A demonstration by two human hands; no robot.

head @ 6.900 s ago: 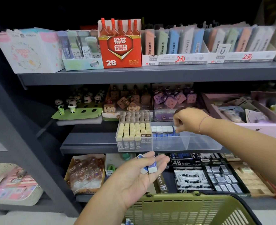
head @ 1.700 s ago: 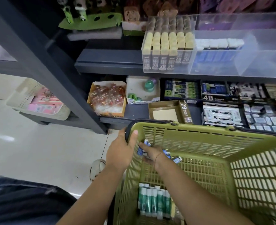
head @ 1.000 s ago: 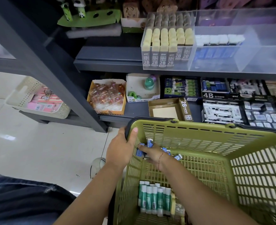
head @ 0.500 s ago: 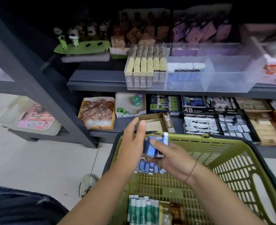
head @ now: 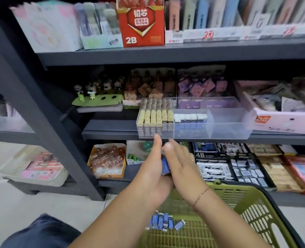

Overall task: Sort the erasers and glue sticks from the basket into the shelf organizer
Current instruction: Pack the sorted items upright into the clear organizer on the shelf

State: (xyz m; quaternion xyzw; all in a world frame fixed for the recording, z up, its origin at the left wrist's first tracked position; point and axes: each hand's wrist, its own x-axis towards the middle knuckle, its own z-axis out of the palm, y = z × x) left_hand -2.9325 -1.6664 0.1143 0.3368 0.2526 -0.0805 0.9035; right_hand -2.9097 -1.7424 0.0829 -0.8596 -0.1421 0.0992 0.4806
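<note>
My left hand (head: 150, 165) and my right hand (head: 181, 167) are pressed together, fingers straight, just below the shelf edge. Blue erasers (head: 165, 166) are sandwiched between the palms. The clear shelf organizer (head: 228, 134) stands on the middle shelf directly above my hands. Its left compartment is packed with beige 2B erasers (head: 154, 120), its middle compartment holds a row of blue-and-white erasers (head: 190, 120), and nothing is in the right one. The green basket (head: 255, 203) sits below my arms with several blue erasers (head: 164, 221) on its floor. No glue sticks are in view.
A dark shelf unit carries a red 2B box (head: 141, 24) on top, panda figures (head: 92, 90) left of the organizer and a pink box (head: 282, 120) to its right. Trays of erasers (head: 214, 170) fill the lower shelf. A beige bin (head: 33, 165) stands at the left.
Both hands have risen out of the basket toward the organizer. The right hand picked blue erasers from the basket and brought them against the left palm. The view tilted up.
</note>
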